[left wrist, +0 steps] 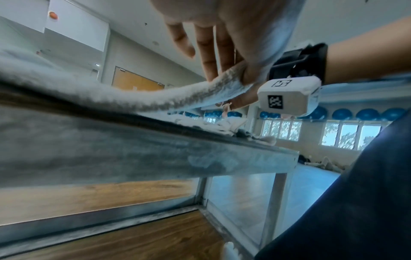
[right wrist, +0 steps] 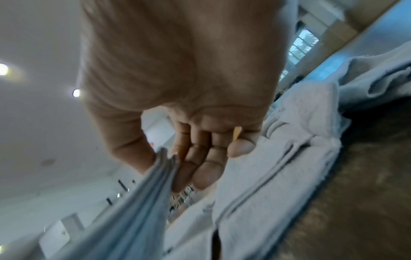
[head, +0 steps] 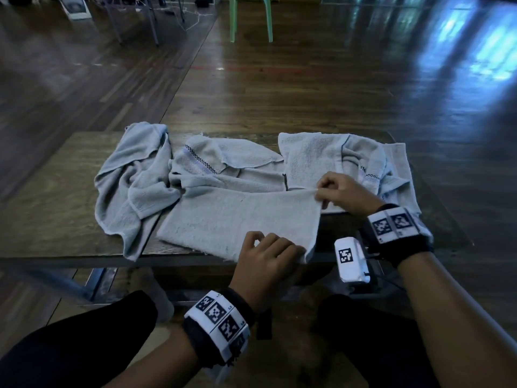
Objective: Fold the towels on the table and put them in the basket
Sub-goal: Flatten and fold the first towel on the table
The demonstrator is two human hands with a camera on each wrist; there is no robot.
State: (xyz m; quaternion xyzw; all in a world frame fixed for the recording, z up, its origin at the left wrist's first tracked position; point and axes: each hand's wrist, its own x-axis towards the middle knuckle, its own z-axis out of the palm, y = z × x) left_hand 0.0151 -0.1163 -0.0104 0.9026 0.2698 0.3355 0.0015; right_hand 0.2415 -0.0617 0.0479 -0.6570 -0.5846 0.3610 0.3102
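A pale grey towel point(head: 237, 219) lies spread flat at the front of the wooden table point(head: 56, 191). My left hand point(head: 268, 256) grips its near right corner at the table's front edge; the left wrist view shows the towel edge point(left wrist: 155, 98) held under the fingers. My right hand point(head: 335, 191) pinches the towel's far right corner between thumb and fingers, as the right wrist view shows with the cloth point(right wrist: 155, 184) bunched in the pinch. Three other towels lie crumpled behind: one at the left point(head: 131, 177), one in the middle point(head: 223, 166), one at the right point(head: 349, 161).
The table is low with a metal frame point(left wrist: 155, 154) and wooden floor all round. A green plastic chair point(head: 250, 15) stands far behind. My dark-clothed knees point(head: 70, 345) are under the front edge. No basket is in view.
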